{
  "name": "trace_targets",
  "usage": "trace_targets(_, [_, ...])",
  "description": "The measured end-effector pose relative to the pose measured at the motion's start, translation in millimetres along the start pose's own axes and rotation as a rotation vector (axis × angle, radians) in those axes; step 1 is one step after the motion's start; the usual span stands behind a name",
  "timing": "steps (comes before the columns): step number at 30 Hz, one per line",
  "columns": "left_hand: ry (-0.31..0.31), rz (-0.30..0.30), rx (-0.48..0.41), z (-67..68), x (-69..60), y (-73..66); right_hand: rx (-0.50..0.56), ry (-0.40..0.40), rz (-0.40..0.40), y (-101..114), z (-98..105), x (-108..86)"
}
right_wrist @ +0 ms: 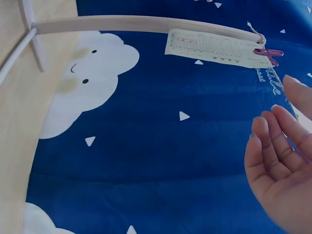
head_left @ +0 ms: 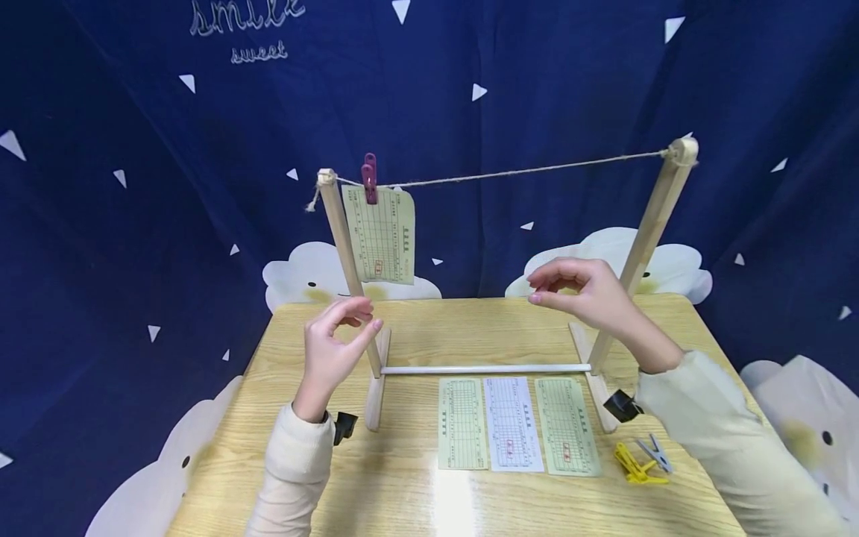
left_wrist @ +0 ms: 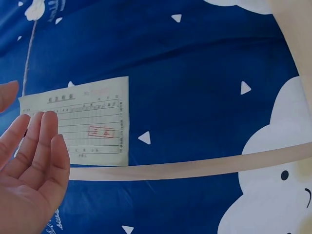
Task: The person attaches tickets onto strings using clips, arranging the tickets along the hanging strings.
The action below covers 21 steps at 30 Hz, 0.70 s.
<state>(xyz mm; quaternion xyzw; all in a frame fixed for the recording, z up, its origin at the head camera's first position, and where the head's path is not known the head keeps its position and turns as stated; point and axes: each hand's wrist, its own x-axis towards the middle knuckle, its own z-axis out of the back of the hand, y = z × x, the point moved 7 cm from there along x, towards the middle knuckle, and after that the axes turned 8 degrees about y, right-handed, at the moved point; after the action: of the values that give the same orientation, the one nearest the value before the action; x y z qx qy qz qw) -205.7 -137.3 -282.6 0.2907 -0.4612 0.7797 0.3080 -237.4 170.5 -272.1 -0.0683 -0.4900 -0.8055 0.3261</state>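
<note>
A purple clothespin [head_left: 370, 179] pins a pale green printed slip [head_left: 380, 235] to the twine [head_left: 523, 172] near the left post. Below that slip, my left hand [head_left: 332, 347] hovers with relaxed, bent fingers and holds nothing. My right hand [head_left: 584, 291] is raised in front of the right post, its fingers loosely bent, nothing between them. In the left wrist view the slip [left_wrist: 97, 126] is partly hidden behind the left hand [left_wrist: 36, 170]. The right wrist view shows the right hand [right_wrist: 282, 165] apart from the clothespin [right_wrist: 268, 52].
On the wooden table [head_left: 403, 507] lie a green slip [head_left: 461, 425], a white slip [head_left: 513, 425] and another green slip [head_left: 567, 426]. Yellow clothespins [head_left: 634, 466] and a grey-blue one [head_left: 656, 453] are at their right. A white rod [head_left: 483, 369] joins the two wooden posts.
</note>
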Motion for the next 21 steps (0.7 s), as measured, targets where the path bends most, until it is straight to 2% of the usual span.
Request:
trace_targets(4, [0.032, 0.006, -0.007, -5.0, -9.5, 19.1, 0.019, 0.013, -0.013, -5, -1, -8.6])
trace_targets(9, [0.094, 0.050, -0.029, -12.1, -17.6, 26.3, 0.004, 0.014, -0.025, -14, -1, -18.4])
trace_targets(17, [0.188, 0.089, -0.063, -22.6, -18.1, 3.0, -0.003, 0.018, -0.094, -37, -1, -35.6])
trace_targets(21, [0.220, 0.111, -0.089, -30.6, -22.5, 5.6, 0.010, 0.013, -0.115, -48, 0, -44.2])
